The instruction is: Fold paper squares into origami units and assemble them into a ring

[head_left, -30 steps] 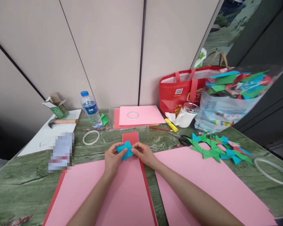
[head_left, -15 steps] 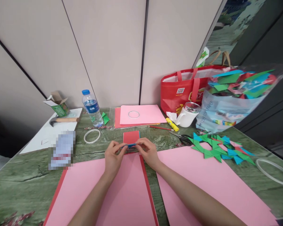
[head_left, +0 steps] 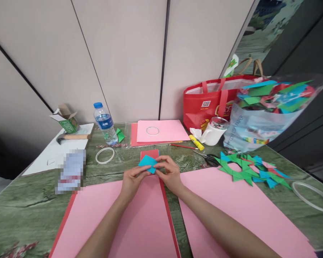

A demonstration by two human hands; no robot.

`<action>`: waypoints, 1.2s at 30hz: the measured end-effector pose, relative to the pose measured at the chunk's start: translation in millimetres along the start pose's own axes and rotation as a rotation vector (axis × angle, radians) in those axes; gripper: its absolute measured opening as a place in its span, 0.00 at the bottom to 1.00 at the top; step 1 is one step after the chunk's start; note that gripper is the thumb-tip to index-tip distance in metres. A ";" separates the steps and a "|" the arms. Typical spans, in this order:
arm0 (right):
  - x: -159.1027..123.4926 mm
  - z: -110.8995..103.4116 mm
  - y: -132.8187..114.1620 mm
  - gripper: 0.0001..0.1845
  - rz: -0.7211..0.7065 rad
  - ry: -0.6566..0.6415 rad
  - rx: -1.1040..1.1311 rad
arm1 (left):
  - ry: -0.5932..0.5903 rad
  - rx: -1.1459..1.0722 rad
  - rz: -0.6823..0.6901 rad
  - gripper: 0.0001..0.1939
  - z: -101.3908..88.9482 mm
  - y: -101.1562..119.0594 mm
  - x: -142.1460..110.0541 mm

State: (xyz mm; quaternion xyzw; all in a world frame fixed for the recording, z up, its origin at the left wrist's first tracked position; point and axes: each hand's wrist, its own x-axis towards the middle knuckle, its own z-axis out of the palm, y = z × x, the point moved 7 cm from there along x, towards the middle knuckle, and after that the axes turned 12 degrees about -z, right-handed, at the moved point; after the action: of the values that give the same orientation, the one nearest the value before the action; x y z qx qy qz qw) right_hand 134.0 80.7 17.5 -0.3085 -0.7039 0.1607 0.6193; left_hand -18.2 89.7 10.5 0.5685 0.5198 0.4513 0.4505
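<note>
Between my two hands is a small folded piece of blue paper (head_left: 148,162), held up above the pink sheets (head_left: 140,215). My left hand (head_left: 131,181) pinches its lower left edge between thumb and fingers. At its right side, my right hand (head_left: 169,172) grips it with thumb and fingertips. Just behind the blue paper lies a stack of small red paper pieces (head_left: 148,153), partly covered by it. Folded green and blue paper shapes (head_left: 239,168) sit on the pink stack to the right.
Scissors (head_left: 210,159), a red pencil (head_left: 184,146), a yellow glue stick (head_left: 196,142) and a white mug (head_left: 214,131) lie to the right. A water bottle (head_left: 106,123), tape ring (head_left: 104,155) and hammer (head_left: 75,137) are at left. A bag of paper scraps (head_left: 253,125) stands by a red bag (head_left: 195,107).
The blue paper was facing me, then turned edge-on, and now shows a flat face again. Both hands have shifted their fingers on it and stay near the same place.
</note>
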 end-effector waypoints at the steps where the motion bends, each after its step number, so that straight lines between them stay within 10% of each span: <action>1: -0.1 0.0 -0.1 0.09 -0.002 0.000 0.000 | 0.001 0.003 0.008 0.07 -0.3 0.3 -0.1; 36: -15.8 14.3 38.7 0.12 0.541 0.045 0.416 | 0.105 -0.215 -0.195 0.07 1.3 -13.9 -2.2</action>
State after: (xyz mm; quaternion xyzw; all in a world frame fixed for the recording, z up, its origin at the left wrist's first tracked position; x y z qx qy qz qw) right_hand 129.9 102.3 -20.8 -0.3543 -0.5349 0.4525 0.6193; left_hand -19.7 88.1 -3.5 0.4395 0.5440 0.4876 0.5227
